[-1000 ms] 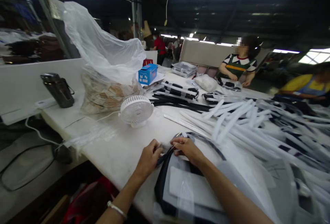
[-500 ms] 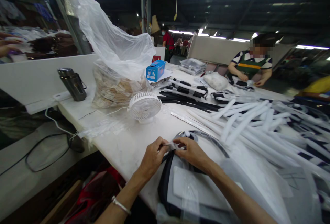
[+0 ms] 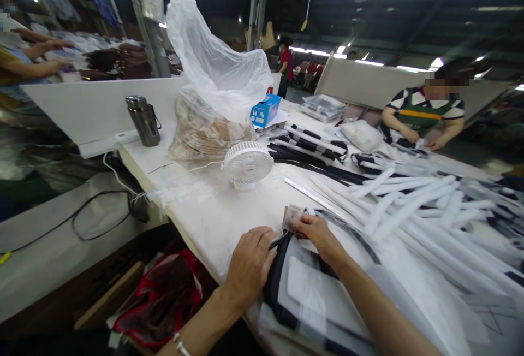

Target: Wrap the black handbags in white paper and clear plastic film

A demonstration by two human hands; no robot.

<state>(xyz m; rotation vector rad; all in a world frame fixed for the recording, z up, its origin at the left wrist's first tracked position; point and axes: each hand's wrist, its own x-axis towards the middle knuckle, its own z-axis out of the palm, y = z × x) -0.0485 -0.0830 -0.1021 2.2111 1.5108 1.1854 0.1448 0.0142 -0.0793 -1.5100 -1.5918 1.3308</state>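
In front of me on the table lies a grey bag with black edging [image 3: 273,296], partly covered by clear plastic. My right hand [image 3: 313,230] pinches a small clear packet with a brown edge [image 3: 293,214] at the bag's upper corner. Just left of it, my left hand [image 3: 252,255] is closed around a short black strap [image 3: 279,240] by that corner; its fingertips are partly hidden. Behind my right hand curves a dark grey strip [image 3: 360,236].
A white fan [image 3: 248,165] stands ahead, with a plastic bag of brown pieces [image 3: 208,132], a tumbler [image 3: 142,121] and a blue box [image 3: 265,110] beyond. White foam tubes [image 3: 413,197] cover the right side. Across the table a co-worker [image 3: 426,110] handles material.
My view has turned left. My left hand has come away from the small packet and dropped to the bag's edge, while my right hand keeps hold of the packet, now more visible.
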